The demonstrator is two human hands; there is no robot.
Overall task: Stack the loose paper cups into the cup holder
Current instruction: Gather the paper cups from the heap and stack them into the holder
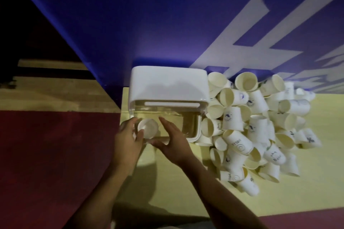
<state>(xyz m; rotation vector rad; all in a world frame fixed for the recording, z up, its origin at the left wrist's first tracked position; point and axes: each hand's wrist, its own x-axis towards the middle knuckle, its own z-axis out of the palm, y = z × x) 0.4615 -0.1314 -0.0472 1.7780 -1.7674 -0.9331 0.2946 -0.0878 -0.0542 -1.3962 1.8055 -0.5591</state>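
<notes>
left hand (126,141): my fingers (130,123) grip a cup (148,128) at the holder (168,83)
right hand (171,141): fingers loosely spread beside it

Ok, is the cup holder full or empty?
Almost empty: holder looks see-through, just one cup at its front, gripped by left hand.

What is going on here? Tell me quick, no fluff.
A person is loading paper cups into the holder. The left hand grips one cup at the left of the holder's clear front. The right hand is open just beside it, fingers straight, holding nothing. A big pile of loose cups lies on the table against the holder's right side. I cannot tell whether any cups are stacked inside.
</notes>
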